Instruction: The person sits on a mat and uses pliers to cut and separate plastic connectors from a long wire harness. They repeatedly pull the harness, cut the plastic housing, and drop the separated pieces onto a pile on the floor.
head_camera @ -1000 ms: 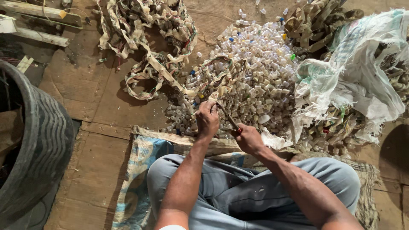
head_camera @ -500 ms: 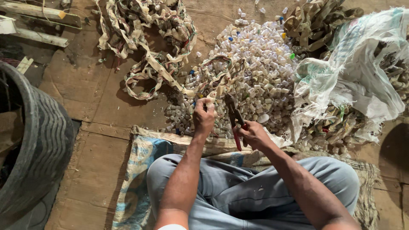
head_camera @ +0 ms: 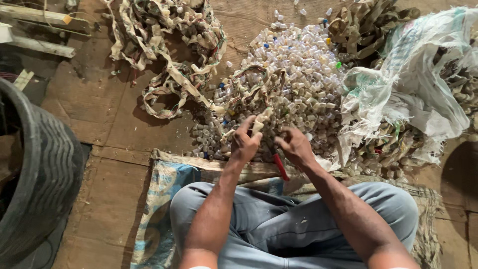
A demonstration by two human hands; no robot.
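Head view: a beige strip [head_camera: 259, 122] is pinched in the left hand [head_camera: 245, 144] at frame centre, fingers closed on it. A red-handled tool [head_camera: 280, 167] is gripped in the right hand [head_camera: 296, 147] just beside it, handle poking down toward the lap. A pile of caps [head_camera: 298, 74] sits right above the hands, a tangle of strips [head_camera: 169, 45] upper left, a white sack [head_camera: 413, 84] on the right, and a tyre [head_camera: 42, 174] at the left edge.

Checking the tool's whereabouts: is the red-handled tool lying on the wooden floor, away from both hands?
No, the red-handled tool hangs from the right hand, beside the left hand.
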